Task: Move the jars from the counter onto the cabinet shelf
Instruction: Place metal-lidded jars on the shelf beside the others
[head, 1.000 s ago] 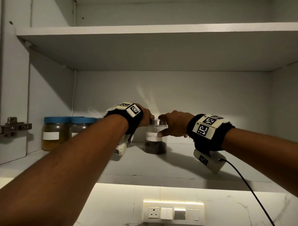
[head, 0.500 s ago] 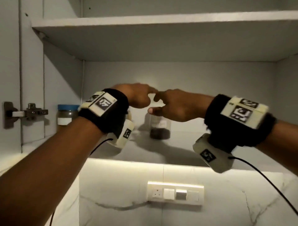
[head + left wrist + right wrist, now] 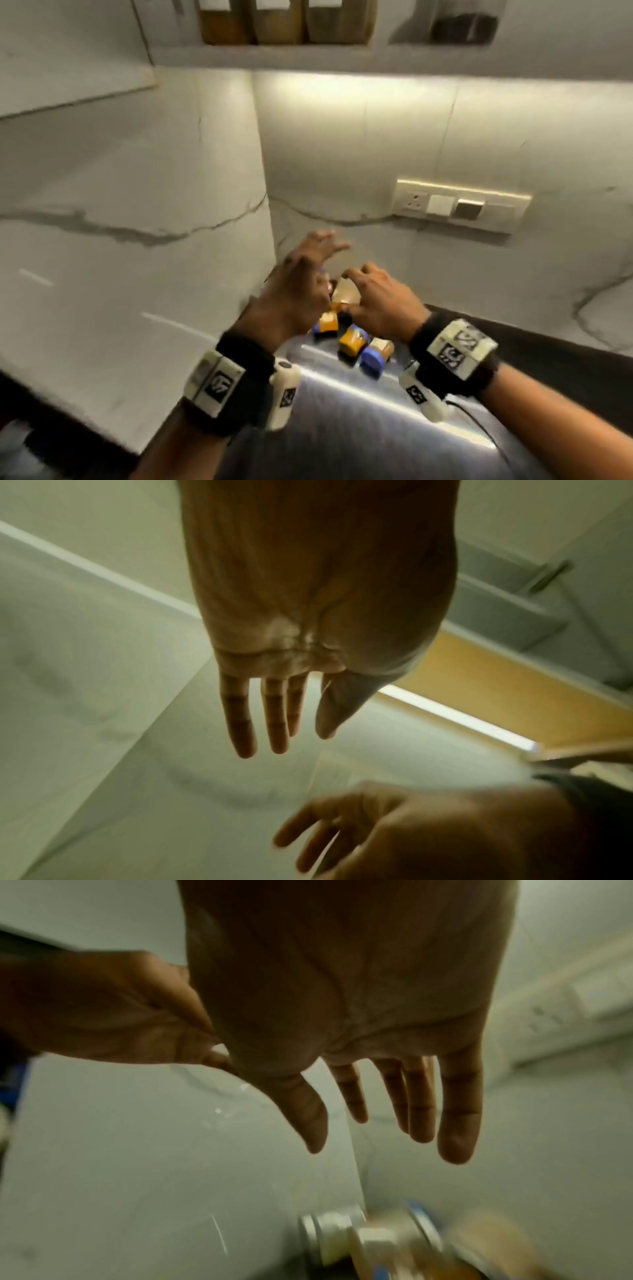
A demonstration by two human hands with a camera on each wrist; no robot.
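Several small jars with blue lids and yellow-orange contents (image 3: pixel 352 341) stand in a cluster on a steel surface (image 3: pixel 342 411), and a paler jar (image 3: pixel 346 291) stands behind them. My left hand (image 3: pixel 318 260) hovers over the cluster with fingers spread and holds nothing. My right hand (image 3: pixel 363 287) is just to its right, fingers loosely extended above the pale jar, also empty. In the left wrist view the left hand's fingers (image 3: pixel 270 715) are straight. The right wrist view shows straight fingers (image 3: pixel 418 1110) above blurred jars (image 3: pixel 377 1240). On the cabinet shelf (image 3: pixel 308 56) stand three amber jars (image 3: pixel 277 20) and a dark jar (image 3: pixel 462 24).
A marble wall panel (image 3: pixel 120 205) closes in the left side, right beside the jars. A switch and socket plate (image 3: pixel 462 205) sits on the back wall. A dark counter (image 3: pixel 548 359) runs to the right. An open cabinet door (image 3: pixel 68 51) hangs at the upper left.
Both hands let go of the dark jar on the shelf and dropped to the counter. They now hover open over the cluster of jars. The view swung down from the shelf.
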